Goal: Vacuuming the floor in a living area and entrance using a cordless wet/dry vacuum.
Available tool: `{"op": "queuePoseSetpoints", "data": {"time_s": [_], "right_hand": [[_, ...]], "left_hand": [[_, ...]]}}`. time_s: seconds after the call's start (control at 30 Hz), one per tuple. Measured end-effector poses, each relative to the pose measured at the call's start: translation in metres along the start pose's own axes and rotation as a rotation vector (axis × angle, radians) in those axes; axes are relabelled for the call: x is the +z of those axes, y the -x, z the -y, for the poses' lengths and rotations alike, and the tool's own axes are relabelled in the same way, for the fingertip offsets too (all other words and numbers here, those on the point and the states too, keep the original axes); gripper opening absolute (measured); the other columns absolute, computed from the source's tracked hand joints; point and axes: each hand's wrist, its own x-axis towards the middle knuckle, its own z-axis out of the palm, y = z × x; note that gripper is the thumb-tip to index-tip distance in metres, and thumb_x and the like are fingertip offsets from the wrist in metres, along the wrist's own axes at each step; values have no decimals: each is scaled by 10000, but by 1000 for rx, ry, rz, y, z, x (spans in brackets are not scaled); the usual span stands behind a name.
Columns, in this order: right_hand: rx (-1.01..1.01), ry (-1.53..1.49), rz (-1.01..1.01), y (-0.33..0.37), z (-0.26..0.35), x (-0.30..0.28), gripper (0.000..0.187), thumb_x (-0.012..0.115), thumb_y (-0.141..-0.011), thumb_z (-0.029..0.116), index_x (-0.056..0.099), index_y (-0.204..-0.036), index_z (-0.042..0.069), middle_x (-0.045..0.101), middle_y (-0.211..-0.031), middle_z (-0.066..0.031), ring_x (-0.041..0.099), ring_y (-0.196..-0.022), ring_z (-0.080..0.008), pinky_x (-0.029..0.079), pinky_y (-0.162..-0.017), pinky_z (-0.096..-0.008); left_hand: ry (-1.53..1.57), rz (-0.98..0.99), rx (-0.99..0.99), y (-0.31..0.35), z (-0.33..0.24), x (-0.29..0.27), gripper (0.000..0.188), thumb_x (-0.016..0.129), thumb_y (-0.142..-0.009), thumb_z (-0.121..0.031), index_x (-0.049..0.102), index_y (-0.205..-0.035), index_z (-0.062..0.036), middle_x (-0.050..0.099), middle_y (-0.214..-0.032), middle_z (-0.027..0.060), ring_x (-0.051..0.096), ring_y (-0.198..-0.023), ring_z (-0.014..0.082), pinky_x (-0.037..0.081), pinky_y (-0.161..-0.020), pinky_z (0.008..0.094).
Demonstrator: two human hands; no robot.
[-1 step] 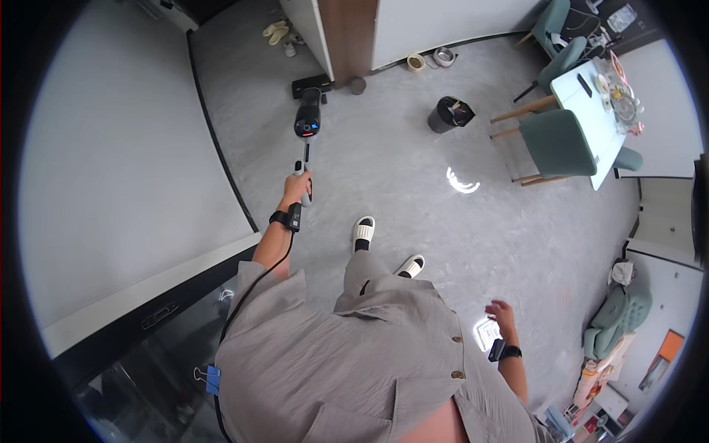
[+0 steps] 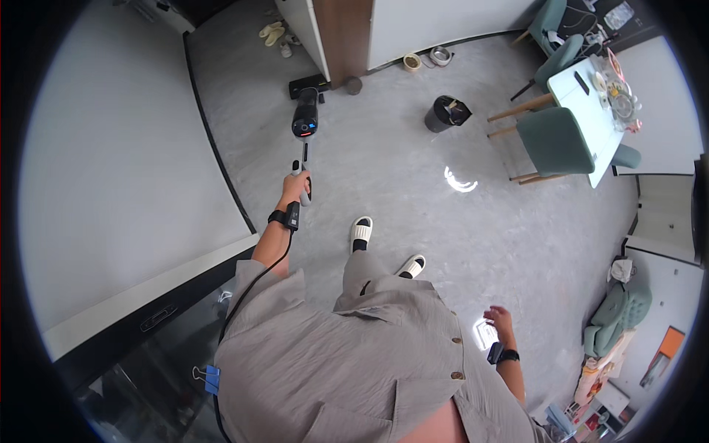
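Observation:
My left hand (image 2: 297, 186), out in front on the left, is wrapped round the handle of an upright floor cleaner (image 2: 304, 122). The cleaner has a black body with small lit blue and red marks and a grey stick. Its black floor head (image 2: 309, 86) lies on the grey floor, close to the brown end of a wall. Low at my right side hangs my right hand (image 2: 500, 319), holding nothing, its fingers loosely bent and apart. Black straps with small boxes sit on both wrists, and a cable runs up from the left one.
A round dark object (image 2: 354, 86) stands beside the floor head. Shoes (image 2: 273, 34) lie beyond it. Farther right are pet bowls (image 2: 441, 56), a black bin (image 2: 446, 114), a green chair (image 2: 554, 142) and a white table (image 2: 580, 100). A white wall (image 2: 133, 162) runs along my left.
The surroundings have shifted very slightly left and up in the picture. My left hand keeps its grip on the floor cleaner; my right hand hangs slightly lower.

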Motion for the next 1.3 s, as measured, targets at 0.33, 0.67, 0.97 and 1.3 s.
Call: {"op": "queuePoseSetpoints", "data": {"time_s": [0.33,0.67,0.97,1.3], "right_hand": [[253,-64,103,-15,-130,-55,372,533,-968,169,527,-1285,-27,692,-1108,-197,700,-978,-298,591,-803,-428],[-210,128,299,-134,-72,-143,364,582,-918,147,614,-1254,13,723,-1056,-104,691,-954,-198,546,-799,-331],[-485,161,941,-15,25,-41,513,687,-933,166,489,-1375,-2,599,-1322,-137,577,-1193,-204,461,-1007,-353],[-206,127,686,41,18,37,376,681,-957,287,597,-691,36,540,-567,-47,511,-471,-140,388,-451,-318]], "left_hand": [[186,72,-210,99,84,88,169,611,-880,-129,523,-749,-68,462,-571,19,461,-489,165,425,-515,330],[569,373,-479,301,163,277,149,561,-936,-137,479,-818,-97,427,-603,-2,444,-568,157,428,-619,335],[287,1022,-641,459,156,385,314,560,-1004,-307,592,-1122,-18,639,-1160,161,656,-1042,262,467,-1050,433],[151,915,-281,452,131,216,517,504,-1044,-350,454,-1412,10,591,-1327,223,587,-1233,311,504,-1019,447]]}}
